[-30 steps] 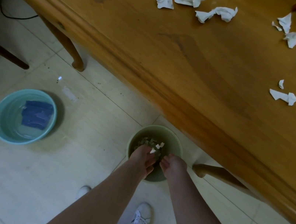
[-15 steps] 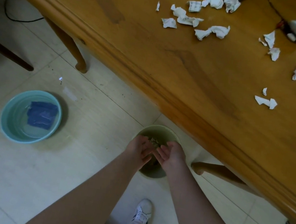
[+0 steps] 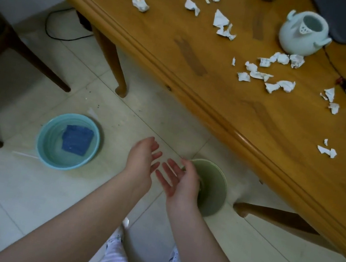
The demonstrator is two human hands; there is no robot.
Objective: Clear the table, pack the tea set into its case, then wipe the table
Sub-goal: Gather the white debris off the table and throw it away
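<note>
While both hands, left [image 3: 143,160] and right [image 3: 179,180], hung released and empty over the green bin [image 3: 212,189], paper scraps [image 3: 268,78] and teapot [image 3: 301,35] littered the bench [image 3: 180,48]; cloth [image 3: 77,140] unused.

Single view, head-worn wide-angle camera, looking steeply down and forward from standing height. Floor [image 3: 19,208] fills the lower left; desk [image 3: 230,90] edge runs diagonally from 11 o'clock to 4 o'clock. Both forearms enter from 6 o'clock, near the lens. Straight edges bow slightly. No second view.
</note>
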